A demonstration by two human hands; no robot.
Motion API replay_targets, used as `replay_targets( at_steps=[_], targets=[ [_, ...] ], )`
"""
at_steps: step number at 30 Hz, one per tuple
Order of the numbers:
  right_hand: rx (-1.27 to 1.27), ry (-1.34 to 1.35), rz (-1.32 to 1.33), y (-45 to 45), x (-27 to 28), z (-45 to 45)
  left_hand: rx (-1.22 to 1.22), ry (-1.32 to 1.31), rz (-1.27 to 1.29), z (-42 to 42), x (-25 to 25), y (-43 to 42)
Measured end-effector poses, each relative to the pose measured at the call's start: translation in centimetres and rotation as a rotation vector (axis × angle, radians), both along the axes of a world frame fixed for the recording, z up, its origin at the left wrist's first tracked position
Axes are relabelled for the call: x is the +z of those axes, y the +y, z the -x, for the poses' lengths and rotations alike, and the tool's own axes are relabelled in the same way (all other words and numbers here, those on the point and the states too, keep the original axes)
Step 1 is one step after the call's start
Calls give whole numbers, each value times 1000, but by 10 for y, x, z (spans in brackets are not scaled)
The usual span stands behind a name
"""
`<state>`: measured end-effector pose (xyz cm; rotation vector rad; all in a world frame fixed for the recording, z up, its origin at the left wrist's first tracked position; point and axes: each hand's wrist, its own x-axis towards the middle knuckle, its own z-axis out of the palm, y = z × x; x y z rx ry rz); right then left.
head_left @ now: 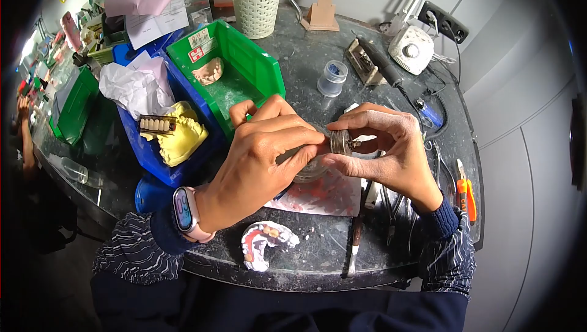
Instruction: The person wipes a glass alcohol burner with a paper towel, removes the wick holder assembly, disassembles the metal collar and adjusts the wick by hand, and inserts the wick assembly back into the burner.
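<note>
Your right hand (397, 151) pinches the round metal piece (340, 142) between thumb and fingers. Your left hand (260, 148) brings thumb and fingertips together at its left rim (contact point's hidden, can't tell if they clamp it). The piece is held up over the middle of the dark workbench (324, 257), above a sheet with red smears (324, 200).

Front edge: a white dental cast with red patches (269, 243), crumbs beside it, and a brown-handled tool (356, 240) pointing at the edge. Right edge: orange-handled pliers (468, 194).

Left half of the surface: a blue bin (150, 159) with a yellow cast (182, 139) and crumpled paper (137, 90); just beside it, a green bin (269, 72) with a pale cast (208, 71).

Back edge: a woven pot (255, 17) of tools and a tan stand (321, 11). Toward the back right corner: a jar with blue contents (332, 79), a rotary handpiece (380, 63) on its rest, a white control box (411, 49).

Room: pale wall panels (520, 148), a dark power strip (444, 21) on the wall, another person's hand (23, 107) far left.
</note>
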<state>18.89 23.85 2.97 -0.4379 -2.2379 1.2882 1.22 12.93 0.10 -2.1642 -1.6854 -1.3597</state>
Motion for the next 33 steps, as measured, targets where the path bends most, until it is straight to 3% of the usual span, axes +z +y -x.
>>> replay_targets(
  at_steps=[27,31,33],
  targets=[
    [-22,-17,-40,0,1,0,33,-2,19,-1,0,-1],
    [-148,86,-37,12,23,-17,103,-9,8,6,-4,0],
    [-68,91,-15,11,5,-16,111,-17,2,8,-4,0]
  ],
)
